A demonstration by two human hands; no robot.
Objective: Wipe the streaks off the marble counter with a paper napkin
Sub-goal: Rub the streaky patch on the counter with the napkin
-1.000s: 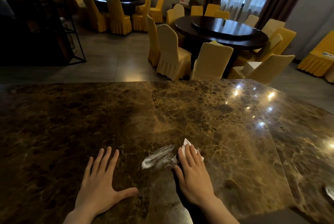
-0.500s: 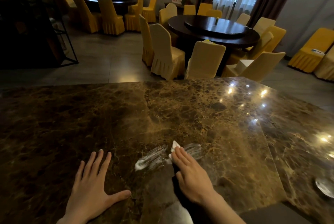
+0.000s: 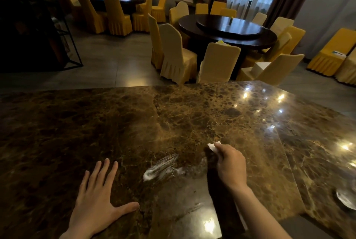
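The fingers (image 3: 224,150) of the right hand (image 3: 232,167) are curled over a small folded white paper napkin (image 3: 212,146), pinning it against the surface; only its leading corner shows beyond the fingertips. This grip likely lets the palm transfer downward pressure through the napkin during a stroke. The napkin sits just right of and beyond the whitish smeared streaks (image 3: 160,167), which lie between the two hands and are not yet cleared.

The left hand (image 3: 96,198) holds nothing: fingers extended and spread, palm flat on the glossy brown veined marble counter (image 3: 115,123). This placement probably braces the body while the other arm reaches.

Containers: a shallow round dish-like object (image 3: 346,198) rests at the counter's right edge; its contents cannot be determined. No other container is on the counter.

Beyond the counter stand a dark round dining table (image 3: 227,28) and yellow fabric-covered chairs (image 3: 177,53).
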